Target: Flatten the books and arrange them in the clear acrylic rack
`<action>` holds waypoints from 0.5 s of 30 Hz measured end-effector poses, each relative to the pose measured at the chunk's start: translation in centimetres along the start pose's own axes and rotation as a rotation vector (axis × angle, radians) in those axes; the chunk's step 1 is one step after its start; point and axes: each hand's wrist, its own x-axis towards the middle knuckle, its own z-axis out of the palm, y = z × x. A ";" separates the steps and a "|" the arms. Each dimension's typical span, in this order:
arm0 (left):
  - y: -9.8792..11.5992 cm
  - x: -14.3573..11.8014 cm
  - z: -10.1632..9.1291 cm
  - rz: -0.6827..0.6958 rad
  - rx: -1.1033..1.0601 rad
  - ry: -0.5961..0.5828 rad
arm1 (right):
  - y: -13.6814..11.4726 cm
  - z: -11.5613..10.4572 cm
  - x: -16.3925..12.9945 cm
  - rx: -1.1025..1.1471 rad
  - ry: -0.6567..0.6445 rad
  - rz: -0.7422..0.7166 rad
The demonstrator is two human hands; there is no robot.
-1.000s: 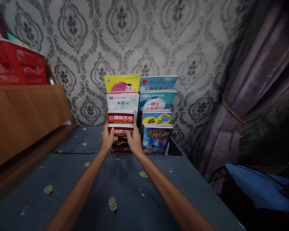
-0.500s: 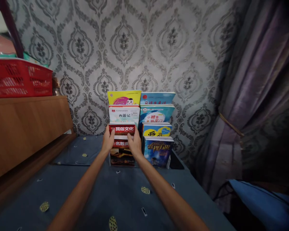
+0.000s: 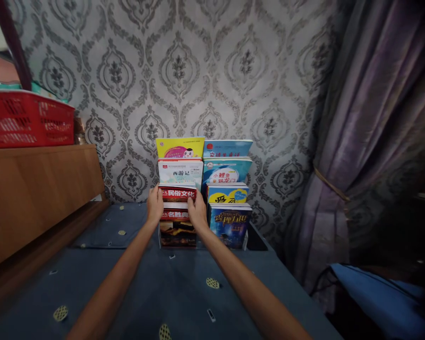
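Note:
A red-topped book (image 3: pixel 180 194) stands in the second row from the front of a tiered stand, on the left. My left hand (image 3: pixel 155 206) closes on its left edge, and my right hand (image 3: pixel 197 210) grips the right edge with the thumb on the cover. The fingers behind the book are hidden. Directly in front is a similar book (image 3: pixel 179 233) with a dark landscape on its cover. Behind rise a white book (image 3: pixel 180 173) and a yellow book (image 3: pixel 180 147). To the right stand a dark blue book (image 3: pixel 230 229), a yellow-and-blue book (image 3: pixel 226 194) and two light blue ones behind.
The stand rests on a dark blue patterned cloth (image 3: pixel 141 288) against the patterned wall (image 3: pixel 212 71). On the left, a wooden headboard-like panel (image 3: pixel 38 198) has a red basket (image 3: pixel 28 118) above it. A tied purple curtain (image 3: pixel 329 226) hangs on the right.
My left hand has shifted slightly left, its thumb moving off the cover toward the edge. My right hand stays at the right edge. The camera view has moved a little.

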 end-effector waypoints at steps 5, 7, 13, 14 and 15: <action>0.1 0.1 -0.2 0.027 0.018 -0.028 | -0.2 0.2 -0.1 -0.001 -0.002 -0.012; 0.1 0.2 -0.2 0.036 0.010 -0.033 | -0.2 0.2 0.1 -0.004 0.003 -0.015; 0.7 1.5 -0.1 0.049 -0.100 -0.067 | 0.0 0.3 1.3 0.000 0.094 -0.024; 1.0 1.8 -0.1 0.047 -0.122 -0.086 | 0.0 0.3 1.4 0.008 0.096 -0.025; 1.3 2.2 0.0 0.041 -0.137 -0.100 | -0.1 0.3 1.5 0.018 0.095 -0.023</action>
